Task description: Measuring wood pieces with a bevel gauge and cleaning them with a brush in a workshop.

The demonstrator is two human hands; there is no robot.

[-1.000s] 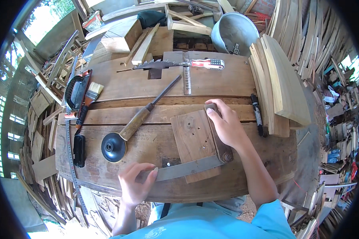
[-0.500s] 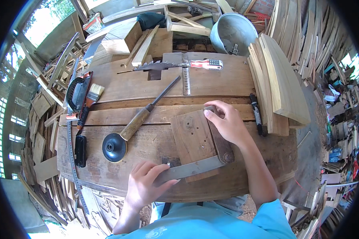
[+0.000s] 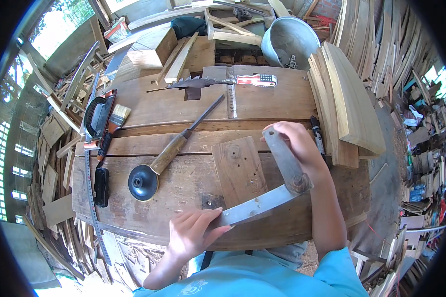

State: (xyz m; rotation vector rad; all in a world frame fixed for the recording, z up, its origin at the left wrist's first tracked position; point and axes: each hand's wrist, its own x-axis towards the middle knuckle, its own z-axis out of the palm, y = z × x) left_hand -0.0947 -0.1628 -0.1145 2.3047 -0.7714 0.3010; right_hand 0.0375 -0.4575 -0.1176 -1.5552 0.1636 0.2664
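Between my hands is a sliding bevel gauge (image 3: 258, 206), with a metal blade pivoted to a wooden stock. Thumb and fingers of my left hand (image 3: 193, 230) pinch the free end of the blade near the bench's front edge. My right hand (image 3: 300, 142) is closed round the far end of the stock, which is tilted up. Beneath and left of the gauge, a flat wooden board (image 3: 239, 166) with several small holes lies on the workbench (image 3: 183, 218). The blade passes over its near end.
A chisel (image 3: 171, 152) lies left of the board, its handle by a black disc (image 3: 142, 182). A brush (image 3: 118, 118) and tape measure (image 3: 89, 190) lie farther left. Behind are a tool with a red-and-white handle (image 3: 256, 80) and a bucket (image 3: 291, 39). Planks (image 3: 354, 99) and a marker (image 3: 318, 136) are right.
The bevel gauge has come off the board's edge, moved right and turned over to show its stock's broad face. Both hands shifted right with it; the board stayed put.
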